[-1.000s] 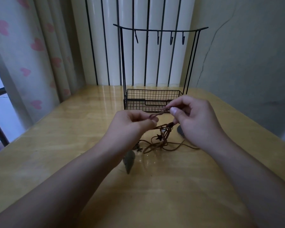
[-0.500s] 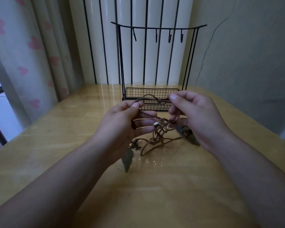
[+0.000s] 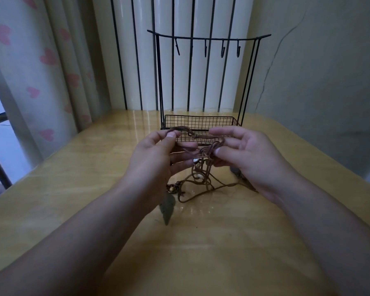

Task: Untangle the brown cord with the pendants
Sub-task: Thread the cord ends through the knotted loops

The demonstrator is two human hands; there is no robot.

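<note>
- Under both forearms, a glossy yellow wooden tabletop (image 3: 73, 210) fills the lower view; it reflects light near its far edge.
- Behind the table, a pale curtain with pink hearts (image 3: 41, 67) hangs at the left; white vertical panels with dark gaps (image 3: 145, 60) stand at the middle; a grey wall with a thin crack (image 3: 318, 71) closes the right.
- At the far middle of the table stands a black wire rack with a hook bar on top (image 3: 207, 38); its black mesh basket (image 3: 201, 122) sits at the base, directly behind the hands, and the raised cord crosses in front of its front wall.
- Left hand (image 3: 156, 154) is raised above the table; its thumb and forefinger pinch a loop of the brown cord (image 3: 201, 180); the other fingers reach out beneath the tangle.
- Right hand (image 3: 248, 154) faces it, close by; its fingertips nip a twisted bunch of cord strands, with the forefinger lifted loosely above.
- Between the hands the cord stretches as a short span; below, it hangs in knotted loops with small pale beads, and its lower coils lie on the table.
- A dull green leaf-shaped pendant (image 3: 167, 208) lies on the table just beside the left wrist; another dark pendant (image 3: 238, 173) is mostly hidden behind the right hand.
</note>
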